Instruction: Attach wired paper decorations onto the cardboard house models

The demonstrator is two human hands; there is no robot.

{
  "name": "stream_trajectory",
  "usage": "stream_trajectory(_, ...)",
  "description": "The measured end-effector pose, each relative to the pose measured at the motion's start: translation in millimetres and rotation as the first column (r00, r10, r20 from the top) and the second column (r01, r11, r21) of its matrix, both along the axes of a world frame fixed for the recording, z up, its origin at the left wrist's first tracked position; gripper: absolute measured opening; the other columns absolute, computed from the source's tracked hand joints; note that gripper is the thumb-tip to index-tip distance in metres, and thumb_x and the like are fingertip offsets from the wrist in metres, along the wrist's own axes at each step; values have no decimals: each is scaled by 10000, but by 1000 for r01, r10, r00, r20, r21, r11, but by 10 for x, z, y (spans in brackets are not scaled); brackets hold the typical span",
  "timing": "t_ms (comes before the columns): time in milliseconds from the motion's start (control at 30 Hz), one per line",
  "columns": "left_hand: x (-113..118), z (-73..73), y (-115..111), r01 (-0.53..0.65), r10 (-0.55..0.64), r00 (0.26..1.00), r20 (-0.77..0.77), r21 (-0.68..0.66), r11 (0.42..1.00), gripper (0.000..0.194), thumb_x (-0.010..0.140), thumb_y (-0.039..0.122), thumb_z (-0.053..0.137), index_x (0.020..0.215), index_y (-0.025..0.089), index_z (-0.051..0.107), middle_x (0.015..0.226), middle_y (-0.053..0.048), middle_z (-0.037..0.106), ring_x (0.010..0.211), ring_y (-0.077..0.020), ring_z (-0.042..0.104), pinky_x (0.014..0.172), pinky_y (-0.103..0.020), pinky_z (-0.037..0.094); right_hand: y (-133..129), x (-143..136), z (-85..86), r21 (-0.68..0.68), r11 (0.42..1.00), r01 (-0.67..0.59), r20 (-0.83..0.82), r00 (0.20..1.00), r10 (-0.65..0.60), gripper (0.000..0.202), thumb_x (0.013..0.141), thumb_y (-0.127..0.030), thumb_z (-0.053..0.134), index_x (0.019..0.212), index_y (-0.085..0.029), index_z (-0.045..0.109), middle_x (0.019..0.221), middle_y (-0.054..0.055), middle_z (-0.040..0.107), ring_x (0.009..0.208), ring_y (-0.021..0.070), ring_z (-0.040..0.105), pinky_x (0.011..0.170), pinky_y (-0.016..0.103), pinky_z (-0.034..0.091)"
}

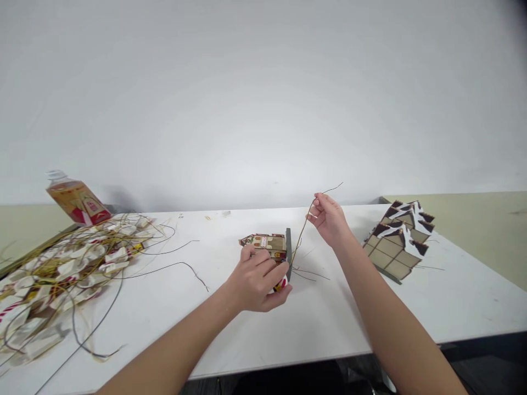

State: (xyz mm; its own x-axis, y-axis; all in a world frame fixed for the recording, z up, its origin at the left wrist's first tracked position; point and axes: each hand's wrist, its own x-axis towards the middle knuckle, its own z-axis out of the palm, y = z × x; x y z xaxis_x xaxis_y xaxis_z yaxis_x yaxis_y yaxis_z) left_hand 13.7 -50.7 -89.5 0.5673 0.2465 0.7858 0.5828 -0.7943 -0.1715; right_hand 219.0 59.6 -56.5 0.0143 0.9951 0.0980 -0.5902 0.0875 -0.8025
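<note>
A small decorated model house [269, 241] lies on its side near the middle of the white table, its grey base [289, 244] facing right. My left hand [261, 277] is wrapped over the house and grips it. Out to the right, my right hand [327, 216] pinches a thin yellowish wire [305, 222] that runs up from the base; its dark loose end sticks out past my fingertips. Several more thin wires [310, 273] trail over the tabletop from beside the base. Part of the house is covered by my left fingers.
On the left is a tangled heap of wires and white pieces [86, 269], some red-striped, with a tilted plastic bottle [78, 200] behind it. Several snow-roofed model houses [397, 241] stand at the right. A plain wall [263, 104] rises behind the table [230, 345].
</note>
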Motion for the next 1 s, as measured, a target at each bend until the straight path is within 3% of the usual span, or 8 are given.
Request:
stream_trajectory(267, -230, 118, 96, -179, 181, 978, 106, -23, 984, 123, 809, 213, 549, 924, 183, 581, 550, 52, 549, 610, -138, 531, 712, -355, 227, 138, 179, -73, -103, 980, 172, 10, 985, -172, 310, 591, -378, 827, 779, -232, 629, 692, -96, 579, 520, 46, 467, 502, 219, 450)
stream_trajectory(400, -339, 148, 146, -239, 240, 962, 126, -30, 971, 140, 815, 215, 541, 941, 177, 586, 563, 48, 553, 595, -134, 520, 721, -364, 239, 150, 195, -91, -110, 979, 169, 42, 985, -166, 300, 583, -364, 828, 761, -230, 627, 726, -81, 606, 548, 54, 493, 517, 217, 460)
stream_trajectory(467, -344, 150, 145, -193, 197, 976, 89, -57, 980, 140, 807, 224, 540, 929, 172, 586, 554, 46, 536, 578, -132, 498, 716, -363, 253, 149, 179, -99, -109, 983, 150, 46, 988, -146, 300, 574, -357, 835, 745, -224, 627, 736, -73, 612, 556, 55, 499, 528, 215, 467)
stream_trajectory(567, -300, 126, 129, -36, 33, 999, -32, -112, 993, 102, 789, 244, 526, 844, 176, 577, 538, 41, 513, 546, -125, 445, 704, -355, 294, 141, 142, -109, -105, 988, 111, 53, 993, -106, 304, 561, -346, 843, 725, -215, 622, 738, -65, 613, 561, 55, 500, 535, 214, 470)
stream_trajectory(700, -231, 61, 107, 106, -155, 968, -200, -236, 966, 109, 743, 266, 521, 676, 181, 515, 520, 21, 488, 533, -128, 409, 654, -326, 346, 113, 93, -109, -91, 994, 54, 80, 996, -47, 305, 553, -334, 848, 713, -210, 620, 732, -60, 607, 567, 56, 501, 543, 211, 467)
stream_trajectory(900, -242, 123, 16, -70, -96, 918, -385, -395, 916, 162, 688, 280, 581, 606, 186, 478, 555, -1, 522, 558, -149, 451, 599, -316, 365, 44, 6, -78, -53, 999, 11, 126, 992, -5, 276, 599, -356, 826, 709, -207, 622, 720, -51, 596, 569, 57, 490, 554, 211, 444)
stream_trajectory(1000, -275, 185, -13, -142, -52, 909, -414, -425, 894, 283, 686, 396, 653, 598, 188, 483, 575, -2, 538, 573, -159, 482, 573, -312, 358, -25, -60, -48, 6, 999, -32, 161, 986, 31, 242, 649, -364, 799, 718, -211, 625, 715, -42, 601, 576, 65, 492, 570, 221, 430)
